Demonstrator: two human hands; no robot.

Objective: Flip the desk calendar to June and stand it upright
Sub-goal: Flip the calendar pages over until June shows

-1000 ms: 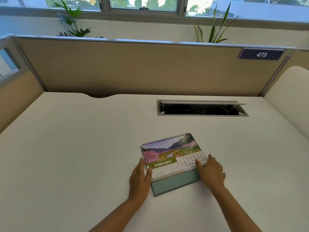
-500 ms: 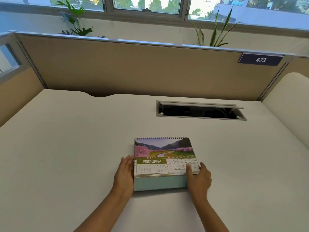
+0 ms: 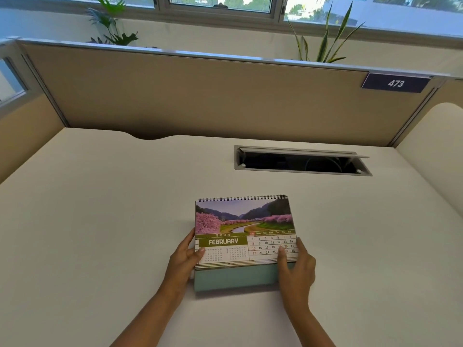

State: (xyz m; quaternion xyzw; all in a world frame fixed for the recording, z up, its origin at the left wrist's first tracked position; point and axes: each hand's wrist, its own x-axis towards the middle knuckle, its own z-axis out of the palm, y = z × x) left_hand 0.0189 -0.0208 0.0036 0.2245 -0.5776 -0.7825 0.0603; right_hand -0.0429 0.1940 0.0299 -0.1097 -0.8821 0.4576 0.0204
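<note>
Your two bare hands grip a spiral-bound desk calendar (image 3: 244,242) on the pale table (image 3: 100,221) of an office cubicle, its top page open to February 2026 under a picture of pink blossom trees along a river. The calendar sits near the table's front edge, its wire binding on the far side and a teal base panel (image 3: 235,278) facing you. Whether it lies flat or is already propped up a little cannot be told from this angle.

Your left hand (image 3: 184,266) clasps the calendar's left edge, thumb laid over the lower corner of the page and the other fingers closed along the side. Your right hand (image 3: 297,274) holds the right edge in the same way, its thumb (image 3: 281,256) pressing on the date grid and the rest of the fingers wrapped round the side.

Farther back, an open cable hatch (image 3: 300,161) is set into the table, well apart from the calendar. A tan partition (image 3: 200,96) closes the far side, carrying a dark plate reading 473 (image 3: 395,83), with green plants (image 3: 323,43) rising behind it below a window.
</note>
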